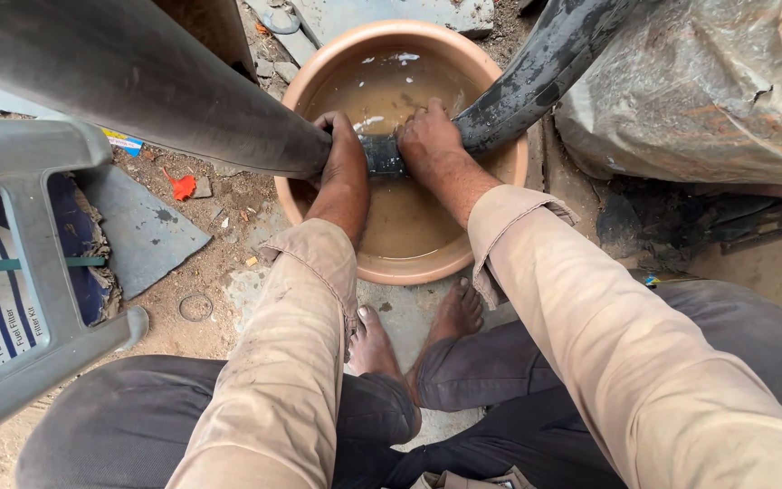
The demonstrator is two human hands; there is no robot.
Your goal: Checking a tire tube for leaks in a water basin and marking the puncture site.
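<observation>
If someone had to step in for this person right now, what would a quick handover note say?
Left hand: closed around the black rubber tube, at the part dipped in the basin.
Right hand: gripping the same tube just beside the left, fingers wrapped over it.
Tube: loops up and away on both sides; only the short stretch between the hands sits at the water.
Basin: tan plastic, on the ground, holding murky brown water.
Done: this section is under the water and held there.
Left: the remaining length of tube is above the water and looks dry; no bubbles can be made out.

Beige rolled sleeves (518, 213), dark trousers (472, 371), bare feet (373, 344)
</observation>
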